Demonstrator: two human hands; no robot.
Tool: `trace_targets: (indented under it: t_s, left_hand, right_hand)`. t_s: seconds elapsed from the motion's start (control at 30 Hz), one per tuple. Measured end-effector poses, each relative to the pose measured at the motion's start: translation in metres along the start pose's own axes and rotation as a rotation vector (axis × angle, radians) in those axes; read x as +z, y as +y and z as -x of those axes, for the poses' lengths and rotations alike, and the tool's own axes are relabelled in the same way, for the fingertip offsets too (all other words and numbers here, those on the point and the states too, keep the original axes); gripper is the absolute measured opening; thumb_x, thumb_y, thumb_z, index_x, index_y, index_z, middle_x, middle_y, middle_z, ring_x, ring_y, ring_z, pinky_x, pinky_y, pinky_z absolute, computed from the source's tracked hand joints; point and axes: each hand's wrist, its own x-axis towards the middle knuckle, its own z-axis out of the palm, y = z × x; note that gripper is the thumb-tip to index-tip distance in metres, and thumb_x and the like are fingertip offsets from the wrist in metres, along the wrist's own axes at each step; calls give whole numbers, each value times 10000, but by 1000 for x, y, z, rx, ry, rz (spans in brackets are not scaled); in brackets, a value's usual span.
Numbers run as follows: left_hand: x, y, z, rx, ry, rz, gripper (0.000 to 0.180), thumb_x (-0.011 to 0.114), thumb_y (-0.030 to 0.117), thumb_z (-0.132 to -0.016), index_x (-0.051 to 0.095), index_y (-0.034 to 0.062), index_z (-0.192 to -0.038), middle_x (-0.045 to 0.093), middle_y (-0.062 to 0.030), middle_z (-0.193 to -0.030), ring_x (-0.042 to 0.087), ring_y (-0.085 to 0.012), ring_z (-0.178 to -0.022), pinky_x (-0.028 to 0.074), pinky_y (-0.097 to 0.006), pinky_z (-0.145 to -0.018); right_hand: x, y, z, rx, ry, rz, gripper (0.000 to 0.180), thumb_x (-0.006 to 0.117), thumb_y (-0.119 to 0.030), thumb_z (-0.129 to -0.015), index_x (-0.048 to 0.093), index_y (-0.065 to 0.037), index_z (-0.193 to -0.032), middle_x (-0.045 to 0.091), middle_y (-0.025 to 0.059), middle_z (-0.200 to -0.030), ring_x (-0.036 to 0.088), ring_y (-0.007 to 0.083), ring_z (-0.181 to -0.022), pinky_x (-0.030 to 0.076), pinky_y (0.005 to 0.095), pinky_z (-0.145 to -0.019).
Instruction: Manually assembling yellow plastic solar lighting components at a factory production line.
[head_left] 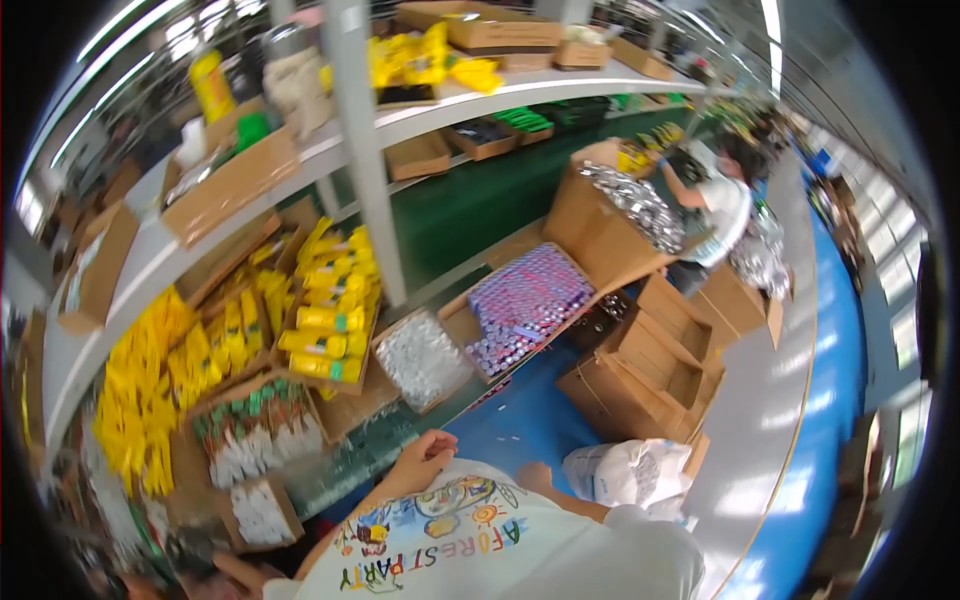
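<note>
My left hand (425, 460) is in front of my white printed shirt, its fingers loosely curled together with nothing showing in them. Closest to it lies a clear bag of small whitish pieces (420, 360) on the bench. Beyond that a shallow cardboard box holds rows of small purple and pink cylinders (530, 295). My right hand (536, 476) is low at the shirt's right edge, its fingers mostly hidden, and no held thing can be seen. A white sack (630, 470) stands to the right of it.
Yellow packets (330, 310) fill boxes at the left, above a box of green-and-white pieces (255, 430). A post (360, 130) supports the shelf (470, 98). Cardboard boxes (640, 375) stand on the right. Farther back, a person (725, 205) works beside silvery packets (635, 205).
</note>
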Motion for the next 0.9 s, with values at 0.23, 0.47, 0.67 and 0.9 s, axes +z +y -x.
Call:
trace_targets:
  t_s: [0.23, 0.47, 0.67, 0.9]
  left_hand:
    - [-27, 4, 14, 136, 247, -201, 219, 580, 198, -865, 559, 92, -1056, 629, -45, -910, 583, -129, -849, 480, -296, -752]
    - [-111, -14, 73, 79, 770, -89, 219, 594, 236, -818, 594, 83, -974, 642, -80, -874, 621, -205, -800, 495, -331, -720]
    - [-241, -66, 146, 57, 1213, -154, 249, 574, 174, -816, 604, 76, -1043, 653, -98, -879, 633, -213, -807, 499, -337, -699]
    - [-338, -114, 172, -50, 1486, -93, 212, 578, 162, -817, 602, 52, -997, 660, -113, -871, 644, -245, -776, 510, -346, -708]
  right_hand:
    - [-111, -68, -29, -498, -312, 554, 311, 552, -322, -856, 657, -75, -1012, 641, 139, -1050, 616, 277, -937, 474, 390, -760]
    - [-133, -154, -40, -738, -505, 363, 317, 542, -326, -865, 653, -70, -1015, 646, 129, -1034, 618, 260, -921, 473, 373, -759]
    - [-155, -231, -79, -493, -144, -207, 312, 525, -279, -891, 611, -43, -1075, 641, 105, -996, 598, 211, -907, 462, 333, -791]
    - [-75, -474, -105, -910, -387, -387, 290, 557, -158, -885, 587, -10, -1132, 634, 90, -1023, 594, 158, -918, 464, 281, -806]
